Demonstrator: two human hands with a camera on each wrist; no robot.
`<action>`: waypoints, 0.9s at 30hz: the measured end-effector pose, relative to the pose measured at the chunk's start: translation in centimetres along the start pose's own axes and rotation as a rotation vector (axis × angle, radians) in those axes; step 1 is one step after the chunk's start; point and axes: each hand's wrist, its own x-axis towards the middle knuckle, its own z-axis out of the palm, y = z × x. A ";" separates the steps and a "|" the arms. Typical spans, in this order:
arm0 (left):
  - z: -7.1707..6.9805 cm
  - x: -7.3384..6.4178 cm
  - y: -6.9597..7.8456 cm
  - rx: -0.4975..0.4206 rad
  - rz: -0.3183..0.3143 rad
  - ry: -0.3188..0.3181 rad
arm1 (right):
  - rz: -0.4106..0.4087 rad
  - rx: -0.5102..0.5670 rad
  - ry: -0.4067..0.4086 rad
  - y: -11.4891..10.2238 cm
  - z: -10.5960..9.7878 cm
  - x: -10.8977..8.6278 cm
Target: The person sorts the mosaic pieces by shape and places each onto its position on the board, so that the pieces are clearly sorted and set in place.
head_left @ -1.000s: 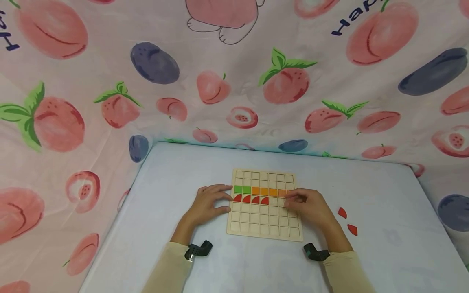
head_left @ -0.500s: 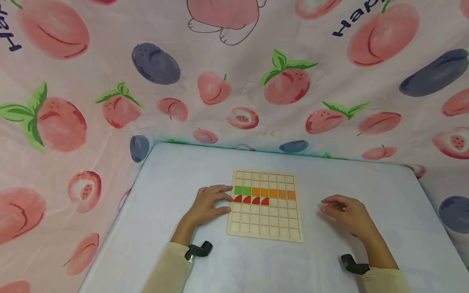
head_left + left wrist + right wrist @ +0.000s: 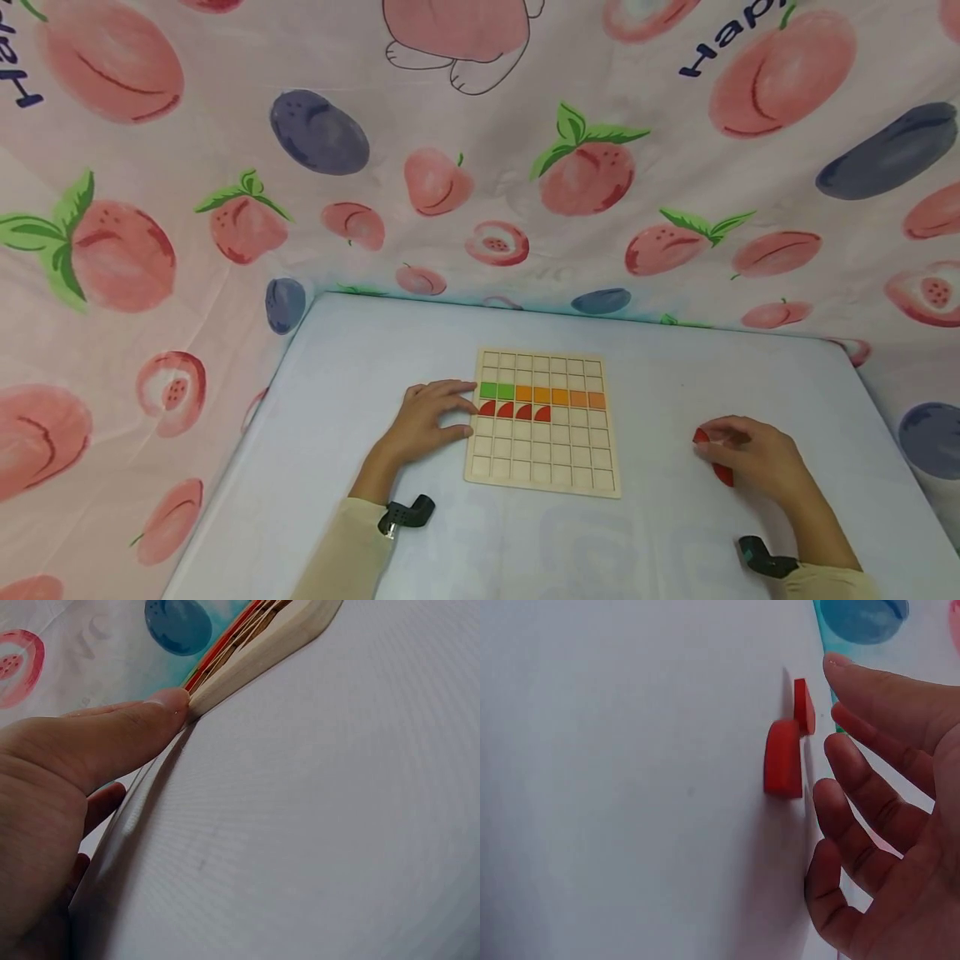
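My left hand (image 3: 423, 421) lies at the left edge of a wooden grid board (image 3: 540, 479), fingers spread. In the left wrist view its thumb (image 3: 146, 724) touches the board's side. One board row carries two green squares (image 3: 497, 390) and several orange squares (image 3: 551, 396). Below them, several red quarter-circle pieces (image 3: 523, 412) fill the left end of another row. My right hand (image 3: 757, 454) hovers over two loose red quarter-circle pieces, one farther (image 3: 803, 709) and one nearer (image 3: 783, 759). Thumb and fingers stand apart beside them, with nothing held.
A white cloth covers the table (image 3: 360, 350). Behind and to the left hangs a fruit-print curtain (image 3: 495, 183). Each wrist wears a black camera, the left one (image 3: 408, 510) and the right one (image 3: 765, 558).
My right hand has left the right end of the orange row and moved right to the loose red pieces. The orange squares there now show. My left hand has stayed put.
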 end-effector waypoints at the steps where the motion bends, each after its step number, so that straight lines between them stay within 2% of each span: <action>1: 0.0 0.0 0.0 -0.001 0.001 0.001 | 0.002 -0.006 0.001 0.2 0.0 0.0; 10: -0.1 0.0 0.2 -0.009 0.003 -0.002 | 0.010 -0.014 -0.019 1.2 0.1 0.4; 17: -0.1 -0.1 0.2 0.002 0.002 -0.016 | -0.031 -0.021 -0.021 1.0 0.2 0.5; 27: -0.1 -0.2 0.2 0.003 0.002 -0.017 | -0.025 -0.032 -0.024 0.8 0.4 0.5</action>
